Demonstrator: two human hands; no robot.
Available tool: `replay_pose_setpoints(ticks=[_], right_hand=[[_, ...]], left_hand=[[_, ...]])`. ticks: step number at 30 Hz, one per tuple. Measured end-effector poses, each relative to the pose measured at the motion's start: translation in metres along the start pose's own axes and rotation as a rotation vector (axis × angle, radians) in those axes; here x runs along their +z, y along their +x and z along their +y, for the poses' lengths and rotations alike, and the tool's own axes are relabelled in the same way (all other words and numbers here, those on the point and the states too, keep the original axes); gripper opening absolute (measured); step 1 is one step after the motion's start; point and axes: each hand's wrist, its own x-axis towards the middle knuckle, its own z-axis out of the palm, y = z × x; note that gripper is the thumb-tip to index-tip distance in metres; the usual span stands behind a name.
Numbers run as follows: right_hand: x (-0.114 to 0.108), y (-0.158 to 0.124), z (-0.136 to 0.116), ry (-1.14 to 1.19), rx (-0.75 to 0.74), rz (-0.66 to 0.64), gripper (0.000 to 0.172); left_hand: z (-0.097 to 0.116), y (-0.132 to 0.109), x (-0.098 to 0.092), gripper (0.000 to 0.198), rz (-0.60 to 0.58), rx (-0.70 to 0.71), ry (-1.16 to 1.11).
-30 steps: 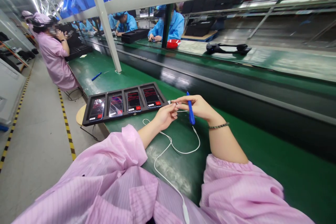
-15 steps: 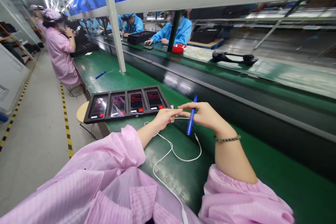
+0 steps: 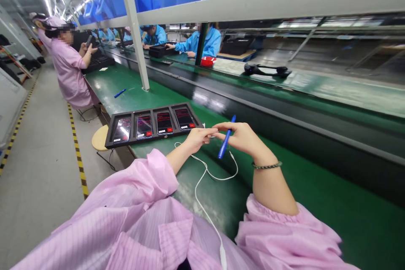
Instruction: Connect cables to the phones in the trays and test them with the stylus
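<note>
My right hand (image 3: 245, 138) holds a blue pen (image 3: 225, 143), which sits tilted between thumb and fingers. Its fingertips meet those of my left hand (image 3: 198, 138). The fingers of my left hand are pressed together, and whatever may be between them is hidden. A white cable (image 3: 202, 192) loops over the bench below both hands, its loose plug (image 3: 231, 154) lying under the right hand. Just beyond my left hand is a black tray (image 3: 134, 140) with phones (image 3: 144, 126) in its compartments, their dark screens showing red text and a red box.
Another blue pen (image 3: 120, 93) lies farther along the green bench (image 3: 104, 82). A white post (image 3: 134, 29) rises from it. Beyond runs a dark conveyor (image 3: 272, 128). A stool (image 3: 100, 138) stands at the left edge; co-workers in pink (image 3: 68, 65) and blue (image 3: 211, 42) are nearby.
The pen in my right hand has tilted further, its lower end swinging left. Both hands stay together. The view has shifted slightly, and a co-worker across the conveyor now reaches to a black box.
</note>
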Motion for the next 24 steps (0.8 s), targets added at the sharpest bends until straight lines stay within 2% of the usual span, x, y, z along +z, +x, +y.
replay_pose_setpoints(ticks=[4, 8, 11, 14, 19, 22, 24], right_hand=[[0.015, -0.013, -0.025, 0.026, -0.042, 0.038, 0.033], [0.042, -0.018, -0.048, -0.061, -0.163, 0.085, 0.031], [0.065, -0.020, -0.056, -0.190, -0.234, 0.108, 0.025], [0.087, -0.019, -0.058, -0.305, -0.281, 0.124, 0.022], [0.119, -0.005, -0.062, -0.416, -0.351, 0.079, 0.018], [0.128, 0.013, -0.069, -0.468, -0.427, 0.057, 0.018], [0.125, 0.033, -0.073, -0.499, -0.495, 0.059, 0.019]], left_hand=[[0.018, -0.037, -0.007, 0.028, -0.037, -0.063, -0.042], [0.037, -0.071, -0.032, 0.024, -0.002, -0.113, -0.012], [0.047, -0.091, -0.056, 0.025, 0.059, 0.025, 0.304], [0.055, -0.109, -0.076, 0.017, 0.101, 0.170, 0.635], [0.073, -0.130, -0.098, 0.019, 0.143, 0.278, 1.151], [0.090, -0.129, -0.105, 0.022, 0.121, 0.265, 1.378], [0.107, -0.115, -0.108, 0.025, 0.066, 0.276, 1.500]])
